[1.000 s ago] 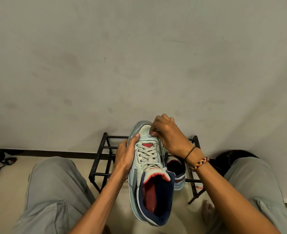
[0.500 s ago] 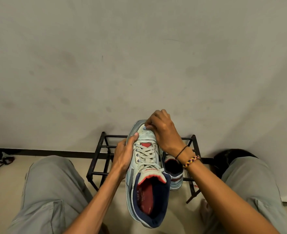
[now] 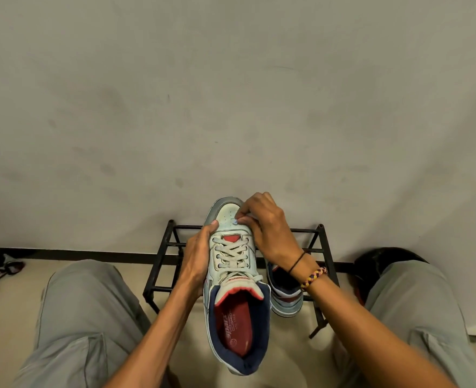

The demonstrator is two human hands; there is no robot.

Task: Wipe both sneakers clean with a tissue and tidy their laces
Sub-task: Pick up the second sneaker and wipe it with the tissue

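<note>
- Left hand (image 3: 197, 254) grips the side of the raised high-top sneaker (image 3: 232, 275).
- Right hand (image 3: 267, 228) pinches a small tissue wad (image 3: 235, 222) against its toe.
- Second sneaker (image 3: 285, 296) sits on the shoe rack (image 3: 319, 249), under the right wrist.

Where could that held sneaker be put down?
Bare rungs of the black metal rack lie left of the second sneaker, though the left hand crosses them. Pale floor shows between the knees. The rack's right half is crowded.
</note>
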